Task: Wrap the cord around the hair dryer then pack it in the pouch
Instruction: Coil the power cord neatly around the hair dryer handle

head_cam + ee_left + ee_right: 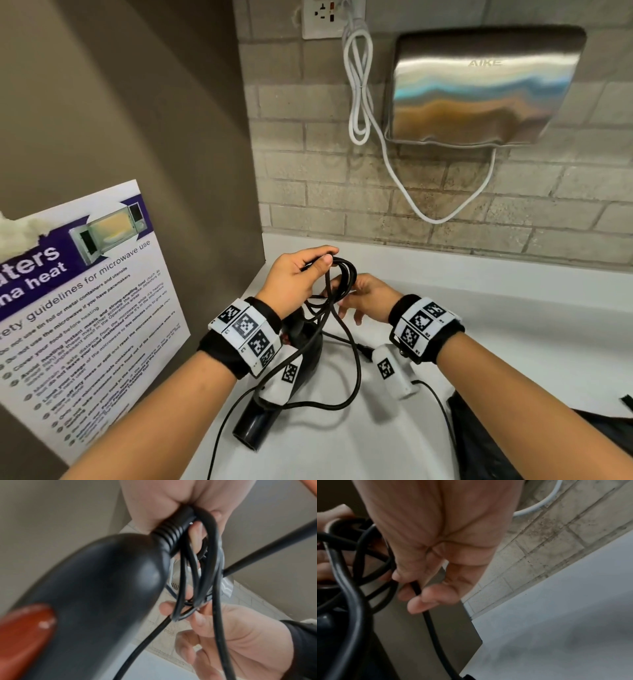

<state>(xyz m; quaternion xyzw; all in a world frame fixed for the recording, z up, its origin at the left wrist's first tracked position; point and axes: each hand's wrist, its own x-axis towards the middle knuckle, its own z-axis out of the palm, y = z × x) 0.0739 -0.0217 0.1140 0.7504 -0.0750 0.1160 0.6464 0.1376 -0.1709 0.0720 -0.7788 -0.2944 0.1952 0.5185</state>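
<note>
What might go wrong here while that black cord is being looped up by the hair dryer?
The left hand pinches several loose cord loops; they may slip free and unravel. The hair dryer hangs from that same grip and may swing or drop. The strand through the right hand could tangle with the slack trailing on the counter.

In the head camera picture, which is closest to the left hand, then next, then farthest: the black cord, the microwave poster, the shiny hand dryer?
1. Black cord: gripped in the left hand.
2. Microwave poster: left wall.
3. Shiny hand dryer: upper right, on the brick wall.
</note>
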